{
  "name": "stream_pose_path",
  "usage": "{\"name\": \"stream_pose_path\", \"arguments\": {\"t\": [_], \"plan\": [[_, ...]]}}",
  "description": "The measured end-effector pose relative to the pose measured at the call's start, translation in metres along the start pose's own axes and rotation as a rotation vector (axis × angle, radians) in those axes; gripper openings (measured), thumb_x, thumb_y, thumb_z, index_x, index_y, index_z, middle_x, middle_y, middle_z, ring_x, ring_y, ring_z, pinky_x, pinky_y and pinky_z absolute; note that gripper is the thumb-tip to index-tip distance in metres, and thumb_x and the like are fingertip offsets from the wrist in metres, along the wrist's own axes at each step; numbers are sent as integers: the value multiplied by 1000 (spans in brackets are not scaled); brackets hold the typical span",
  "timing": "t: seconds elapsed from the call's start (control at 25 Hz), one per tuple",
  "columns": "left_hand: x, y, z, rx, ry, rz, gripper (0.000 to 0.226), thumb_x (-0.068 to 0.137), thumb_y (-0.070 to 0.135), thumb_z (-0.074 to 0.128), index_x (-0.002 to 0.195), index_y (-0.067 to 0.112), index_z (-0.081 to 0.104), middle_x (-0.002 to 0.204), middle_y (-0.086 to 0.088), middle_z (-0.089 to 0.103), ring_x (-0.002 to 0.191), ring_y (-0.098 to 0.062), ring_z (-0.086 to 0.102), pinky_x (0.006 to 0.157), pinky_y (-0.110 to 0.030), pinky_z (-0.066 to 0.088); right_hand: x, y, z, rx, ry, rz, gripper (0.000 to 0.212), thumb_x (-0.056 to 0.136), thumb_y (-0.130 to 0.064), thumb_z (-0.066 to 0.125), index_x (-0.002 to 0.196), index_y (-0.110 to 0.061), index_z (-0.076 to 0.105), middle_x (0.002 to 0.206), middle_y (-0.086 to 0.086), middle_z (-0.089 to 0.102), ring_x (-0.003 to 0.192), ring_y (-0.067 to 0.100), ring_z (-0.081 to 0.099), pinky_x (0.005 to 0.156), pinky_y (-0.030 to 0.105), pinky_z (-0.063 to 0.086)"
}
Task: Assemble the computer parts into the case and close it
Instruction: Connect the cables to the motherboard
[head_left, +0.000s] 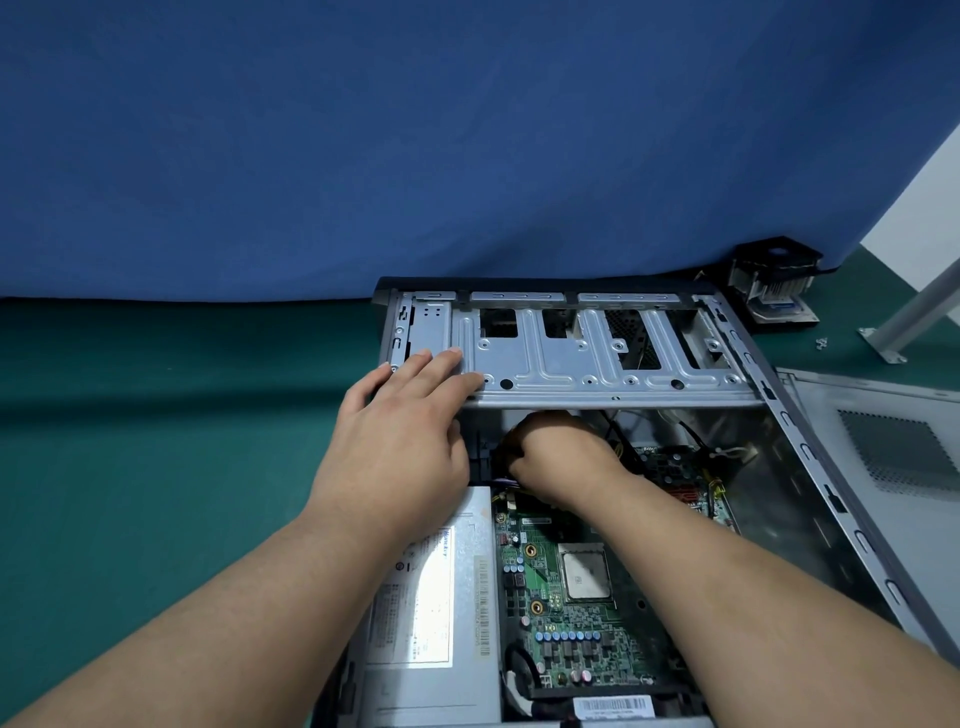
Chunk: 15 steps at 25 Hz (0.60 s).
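Note:
An open grey computer case (810, 447) lies flat on the green mat. Its metal drive cage (561, 364) spans the far end. My left hand (405, 431) rests flat on the cage's near left corner, fingers straight. My right hand (556, 457) reaches under the cage's front edge, fingers curled around dark cables (501, 460); the fingertips are hidden. Inside sit a silver power supply (431, 597) on the left and a green motherboard (566, 623) with a bare square processor (584, 574).
The case's side panel (883, 467), with a perforated vent, lies on the mat to the right. A black cooler fan with heatsink (774, 280) sits beyond the case's far right corner. A grey metal leg (914, 312) and small screws (821, 343) are near it. A blue cloth hangs behind.

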<state>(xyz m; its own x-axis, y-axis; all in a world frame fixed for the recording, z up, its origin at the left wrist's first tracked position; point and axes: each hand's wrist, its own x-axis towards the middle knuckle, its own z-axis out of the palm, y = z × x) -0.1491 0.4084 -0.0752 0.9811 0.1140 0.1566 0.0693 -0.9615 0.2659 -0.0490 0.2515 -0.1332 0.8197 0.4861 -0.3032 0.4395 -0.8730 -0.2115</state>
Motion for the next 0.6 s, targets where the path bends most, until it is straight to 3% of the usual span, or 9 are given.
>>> {"name": "stream_pose_path", "arguments": {"t": [0.16,0.36,0.48,0.6], "plan": [[1,0,0,5,-4,0,57,97,27,43,150,46,40,165,24,25,154,1,13,125,-31,1,6,0,1,49,-48,50,14,91,-24,59,94,-24,72,99,8,66,85,30,61,73,30,49],[1,0,0,7,-12,-4,58,96,26,44,150,46,40,165,24,25,154,1,13,124,-30,0,16,-5,3,112,-86,111,23,90,-19,61,110,-18,72,114,12,68,93,29,60,83,31,52],[0,1,-1,3,-14,-7,58,96,25,44,151,45,39,165,24,24,154,1,12,124,-29,-1,8,-1,7,146,-27,82,25,89,-19,62,112,-25,69,117,11,66,105,31,64,90,36,56],[0,2,-3,3,-13,-6,58,96,25,44,151,44,40,165,24,25,154,1,13,124,-30,1,1,3,8,176,11,56,17,90,-21,61,103,-26,70,108,10,68,102,31,63,87,36,57]]}}
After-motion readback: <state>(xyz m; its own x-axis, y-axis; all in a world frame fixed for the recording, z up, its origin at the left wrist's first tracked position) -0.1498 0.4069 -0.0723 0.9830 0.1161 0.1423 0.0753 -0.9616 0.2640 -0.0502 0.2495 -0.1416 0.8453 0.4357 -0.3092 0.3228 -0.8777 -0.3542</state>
